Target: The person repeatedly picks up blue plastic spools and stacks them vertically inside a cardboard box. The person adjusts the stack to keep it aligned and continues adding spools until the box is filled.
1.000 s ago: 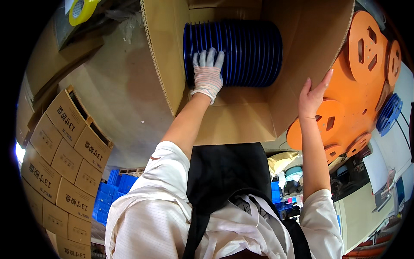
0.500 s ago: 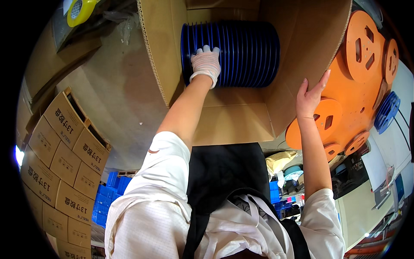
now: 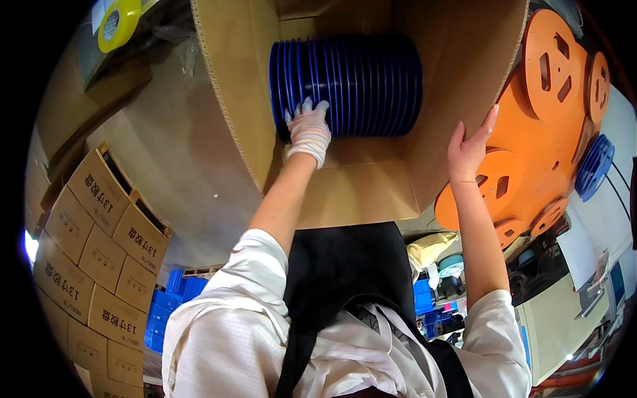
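Observation:
An open cardboard box (image 3: 358, 199) stands in front of me. Inside it lies a row of dark blue plastic reels (image 3: 358, 83), packed side by side on their rims. My left hand (image 3: 309, 134), in a striped white glove, reaches into the box. Its spread fingertips rest on the near side of the reels, towards the left end of the row. My right hand (image 3: 470, 151) is bare and lies against the outside of the box's right wall, fingers stretched and thumb apart. It holds nothing.
An orange machine plate with large orange discs (image 3: 557, 69) stands close on the right, with blue reels (image 3: 596, 168) beyond it. Stacked cartons (image 3: 89, 255) fill the lower left, near blue bins (image 3: 162, 308). A yellow tape roll (image 3: 119, 25) sits at upper left.
My left hand has slid down the reels, nearer to me, and its fingers have spread. The box and my right hand appear slightly further left in view.

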